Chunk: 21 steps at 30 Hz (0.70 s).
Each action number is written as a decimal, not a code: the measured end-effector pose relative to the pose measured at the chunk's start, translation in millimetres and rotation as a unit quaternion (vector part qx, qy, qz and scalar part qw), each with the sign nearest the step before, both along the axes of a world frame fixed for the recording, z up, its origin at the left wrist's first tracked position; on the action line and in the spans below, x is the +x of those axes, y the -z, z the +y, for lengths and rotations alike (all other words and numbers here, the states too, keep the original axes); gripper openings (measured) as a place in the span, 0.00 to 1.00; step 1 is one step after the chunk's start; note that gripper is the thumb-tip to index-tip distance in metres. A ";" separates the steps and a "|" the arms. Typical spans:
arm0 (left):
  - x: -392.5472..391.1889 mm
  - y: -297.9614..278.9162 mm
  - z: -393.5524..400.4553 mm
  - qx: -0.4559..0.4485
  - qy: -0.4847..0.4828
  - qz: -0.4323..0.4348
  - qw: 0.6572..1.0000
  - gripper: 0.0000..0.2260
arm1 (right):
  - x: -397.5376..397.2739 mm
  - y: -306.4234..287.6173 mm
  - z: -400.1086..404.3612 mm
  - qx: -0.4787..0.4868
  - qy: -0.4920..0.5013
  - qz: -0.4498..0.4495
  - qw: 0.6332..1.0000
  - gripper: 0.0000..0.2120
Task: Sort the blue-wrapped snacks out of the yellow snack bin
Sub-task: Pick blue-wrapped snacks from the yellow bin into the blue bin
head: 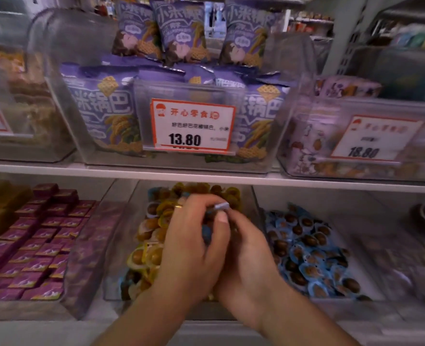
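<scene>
The middle clear bin (120, 245) on the lower shelf holds yellow-wrapped snacks (151, 257). A few blue-wrapped ones lie among them, one at the bin's near left corner (124, 279). Both hands are over this bin, pressed together. My left hand (194, 248), which wears a ring, is closed on blue-wrapped snacks (221, 206); one pokes out at the fingertips and more blue shows in the palm. My right hand (247, 260) lies against it from the right, its fingertips blurred and partly hidden. The bin to the right holds a pile of blue-wrapped snacks (306, 248).
A bin of purple boxed snacks (39, 242) stands to the left. The white shelf edge (81, 170) runs just above the lower bins. On the upper shelf are clear bins of purple snack bags (106, 108) with price tags (192, 126).
</scene>
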State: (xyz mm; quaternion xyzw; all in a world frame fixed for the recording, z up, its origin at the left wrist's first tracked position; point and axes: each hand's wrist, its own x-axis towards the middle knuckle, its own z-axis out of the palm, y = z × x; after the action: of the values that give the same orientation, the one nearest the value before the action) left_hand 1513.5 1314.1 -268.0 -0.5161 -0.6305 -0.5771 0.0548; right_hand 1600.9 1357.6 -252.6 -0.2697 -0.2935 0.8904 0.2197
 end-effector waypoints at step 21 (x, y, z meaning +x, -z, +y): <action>4.3 31.7 38.5 -0.086 0.053 0.027 0.995 0.12 | 119.5 21.4 191.4 0.220 0.255 -0.287 0.897 0.20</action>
State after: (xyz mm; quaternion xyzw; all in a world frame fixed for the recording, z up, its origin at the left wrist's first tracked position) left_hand 1517.9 1352.6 -299.7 -0.5672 -0.6477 -0.5087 -0.0036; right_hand 1720.5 1549.0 -274.0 -0.5242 -0.4532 0.6003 0.3994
